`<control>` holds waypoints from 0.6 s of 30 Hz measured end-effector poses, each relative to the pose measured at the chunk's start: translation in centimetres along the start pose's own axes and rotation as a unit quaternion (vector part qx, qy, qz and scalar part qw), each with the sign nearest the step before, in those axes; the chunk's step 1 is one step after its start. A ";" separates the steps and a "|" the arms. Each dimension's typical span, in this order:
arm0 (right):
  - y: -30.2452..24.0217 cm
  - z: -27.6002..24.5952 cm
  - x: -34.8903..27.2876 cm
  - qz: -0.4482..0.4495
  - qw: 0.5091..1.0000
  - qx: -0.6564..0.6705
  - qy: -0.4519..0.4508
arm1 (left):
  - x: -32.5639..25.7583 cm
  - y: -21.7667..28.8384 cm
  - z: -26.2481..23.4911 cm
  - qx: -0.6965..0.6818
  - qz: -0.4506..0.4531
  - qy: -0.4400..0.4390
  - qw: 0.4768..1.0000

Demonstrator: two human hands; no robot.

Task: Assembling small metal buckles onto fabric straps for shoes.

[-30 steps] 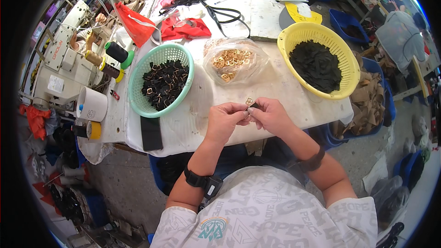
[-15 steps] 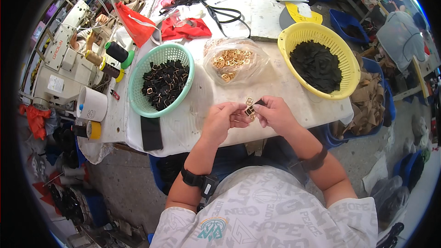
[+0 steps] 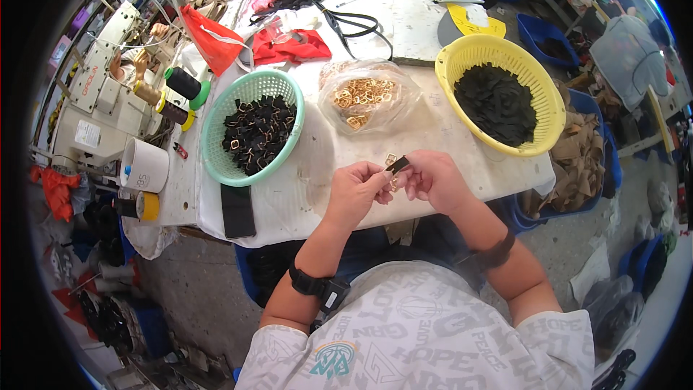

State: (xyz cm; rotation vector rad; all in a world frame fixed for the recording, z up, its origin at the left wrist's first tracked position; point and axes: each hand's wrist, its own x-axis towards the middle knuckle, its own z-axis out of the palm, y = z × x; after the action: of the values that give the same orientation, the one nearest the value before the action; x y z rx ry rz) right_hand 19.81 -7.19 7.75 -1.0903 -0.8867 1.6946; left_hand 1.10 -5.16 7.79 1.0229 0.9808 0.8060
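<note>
Half a second ago the right thumb lay across the black strip (image 3: 398, 165); now the strip shows more openly, slanting up to the right between the two hands, just in from the near edge of the worktop (image 3: 498, 173). The left hand (image 3: 352, 191) pinches its lower end between thumb and forefinger, fingers folded under. The right hand (image 3: 442, 182) has its fingers curled beside the upper end, its forefinger at the tip; I cannot tell from here whether it grips the strip. A second ago the fingertips were bunched together and hid most of it.

One gold buckle (image 3: 390, 159) shows just beyond the strip, as it did before, and more gold glints below, between the fingers.

The rest has stayed put. Toward the left edge stands the green basket (image 3: 211, 141) of black pieces looped with gold, a phone (image 3: 238, 213) by the near left corner beneath it. The yellow basket (image 3: 452, 72) of black pieces sits by the right edge, and the clear bag (image 3: 402, 94) of gold buckles lies between the baskets.
</note>
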 end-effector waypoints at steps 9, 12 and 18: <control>1.7 -1.1 0.5 0.077 0.971 0.214 -0.073 | -0.4 0.5 0.2 0.001 -0.007 -0.025 1.000; 1.4 -0.9 0.4 0.080 0.974 0.195 -0.082 | -0.4 0.4 0.1 0.015 -0.015 -0.018 1.000; 1.2 -0.4 0.3 0.044 0.997 0.025 -0.061 | -0.6 0.5 0.0 0.067 -0.021 -0.012 0.997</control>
State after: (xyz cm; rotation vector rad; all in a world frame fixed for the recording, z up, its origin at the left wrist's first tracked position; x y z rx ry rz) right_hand 19.76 -7.29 6.44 -1.0145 -0.8795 1.8614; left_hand 0.87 -5.50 8.43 1.1206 1.0429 0.6981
